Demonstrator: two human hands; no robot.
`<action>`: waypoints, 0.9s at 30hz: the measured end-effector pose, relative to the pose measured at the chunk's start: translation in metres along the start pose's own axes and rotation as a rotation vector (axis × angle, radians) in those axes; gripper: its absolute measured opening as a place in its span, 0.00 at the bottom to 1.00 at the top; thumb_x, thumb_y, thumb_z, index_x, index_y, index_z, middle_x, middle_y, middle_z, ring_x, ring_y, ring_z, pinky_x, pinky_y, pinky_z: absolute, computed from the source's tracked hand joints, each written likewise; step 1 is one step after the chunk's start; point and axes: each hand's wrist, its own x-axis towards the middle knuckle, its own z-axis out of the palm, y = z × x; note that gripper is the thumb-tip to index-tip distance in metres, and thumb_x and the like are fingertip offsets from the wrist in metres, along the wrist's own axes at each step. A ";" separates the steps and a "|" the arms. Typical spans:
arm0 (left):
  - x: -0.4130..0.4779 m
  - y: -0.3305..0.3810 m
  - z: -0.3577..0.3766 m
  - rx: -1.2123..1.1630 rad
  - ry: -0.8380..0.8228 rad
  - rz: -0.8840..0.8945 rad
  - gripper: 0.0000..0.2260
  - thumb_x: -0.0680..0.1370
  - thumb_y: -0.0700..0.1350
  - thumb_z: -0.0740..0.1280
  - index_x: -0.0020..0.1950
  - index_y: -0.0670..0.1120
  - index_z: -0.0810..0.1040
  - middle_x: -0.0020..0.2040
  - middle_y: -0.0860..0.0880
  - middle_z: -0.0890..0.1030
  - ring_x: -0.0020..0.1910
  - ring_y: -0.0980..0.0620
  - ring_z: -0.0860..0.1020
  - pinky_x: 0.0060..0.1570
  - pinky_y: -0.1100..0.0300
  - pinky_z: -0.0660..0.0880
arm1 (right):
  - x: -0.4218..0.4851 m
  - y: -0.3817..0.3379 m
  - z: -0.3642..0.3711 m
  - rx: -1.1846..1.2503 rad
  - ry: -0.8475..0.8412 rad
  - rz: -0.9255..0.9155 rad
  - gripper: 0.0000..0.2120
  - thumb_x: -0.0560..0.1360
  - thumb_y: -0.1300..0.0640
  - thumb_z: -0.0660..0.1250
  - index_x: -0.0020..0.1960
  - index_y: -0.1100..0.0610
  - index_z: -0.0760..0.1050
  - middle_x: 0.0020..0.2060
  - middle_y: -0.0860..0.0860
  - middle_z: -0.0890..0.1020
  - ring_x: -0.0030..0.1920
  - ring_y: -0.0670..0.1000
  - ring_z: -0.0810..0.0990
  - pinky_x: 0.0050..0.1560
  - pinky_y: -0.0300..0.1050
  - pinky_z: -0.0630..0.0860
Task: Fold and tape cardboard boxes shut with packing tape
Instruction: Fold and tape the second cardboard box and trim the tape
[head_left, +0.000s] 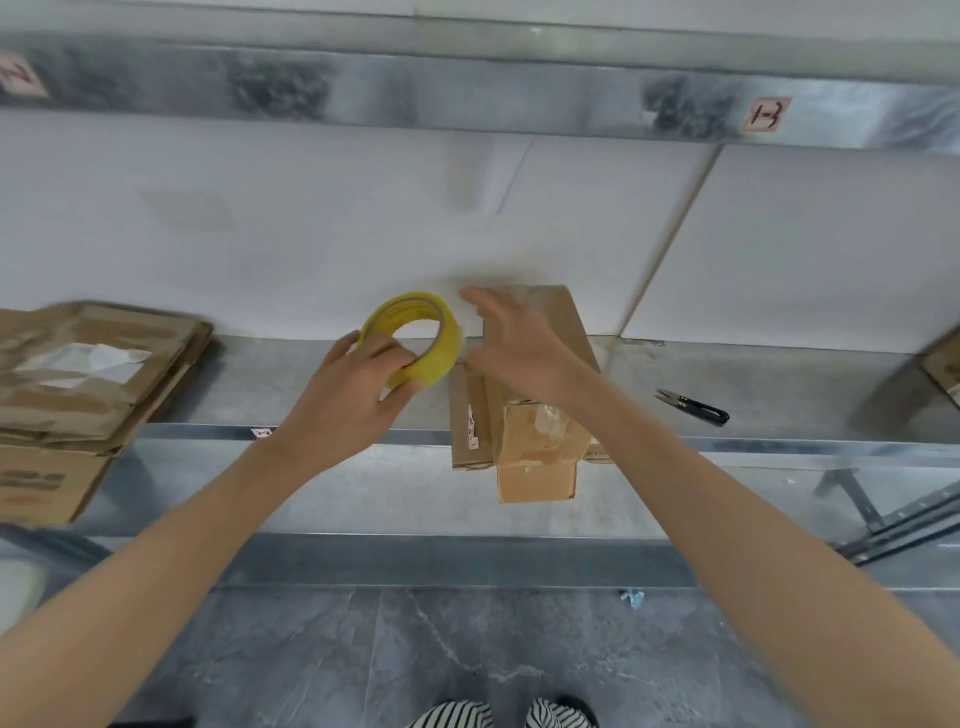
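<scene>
The person stands at a metal shelf (753, 384) with both bare arms stretched forward. The left hand (358, 384) grasps a roll of yellow packing tape (448, 353), fingers curled over its near rim and the thumb underneath. It holds the roll tilted on edge above the shelf, just left of the box.

The right hand (519, 343) is released, fingers straight and a little spread, and lies over the far left part of a small brown cardboard box (540, 447). Whether the palm actually presses on the cardboard I cannot tell. The fingertips reach toward the tape roll, close to it.

The box sits in the middle of the shelf and juts out past its near edge. One flap hangs down in front, with clear tape wrinkled across the top beside it.

To the right, well apart from the box, a pair of black thread snips (693, 406) lies on the shelf. At the left end is a stack of flattened cardboard (93, 364). A white panel (311, 234) backs the shelf, and the beam above carries a label reading 1-3 (764, 113). Below, on grey stone-patterned floor, striped footwear (457, 714) shows.
</scene>
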 end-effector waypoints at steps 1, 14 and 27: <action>0.001 0.005 -0.001 -0.025 0.010 0.008 0.09 0.76 0.48 0.62 0.46 0.44 0.77 0.43 0.51 0.76 0.40 0.57 0.64 0.51 0.59 0.64 | 0.001 0.000 0.003 0.018 0.010 -0.010 0.30 0.72 0.65 0.66 0.73 0.54 0.64 0.69 0.49 0.70 0.69 0.46 0.67 0.65 0.44 0.70; 0.010 0.021 -0.012 -0.156 -0.177 -0.247 0.09 0.77 0.56 0.61 0.40 0.54 0.68 0.30 0.51 0.74 0.30 0.51 0.73 0.30 0.58 0.65 | -0.006 0.003 -0.006 0.073 0.308 -0.056 0.08 0.72 0.65 0.69 0.37 0.54 0.78 0.33 0.43 0.79 0.33 0.38 0.74 0.38 0.29 0.71; 0.015 0.039 -0.024 0.094 -0.254 -0.350 0.21 0.77 0.61 0.61 0.33 0.47 0.70 0.28 0.49 0.73 0.30 0.51 0.72 0.30 0.60 0.64 | -0.046 0.032 -0.056 0.203 0.360 0.132 0.07 0.73 0.63 0.68 0.39 0.53 0.77 0.37 0.48 0.80 0.41 0.46 0.78 0.50 0.39 0.75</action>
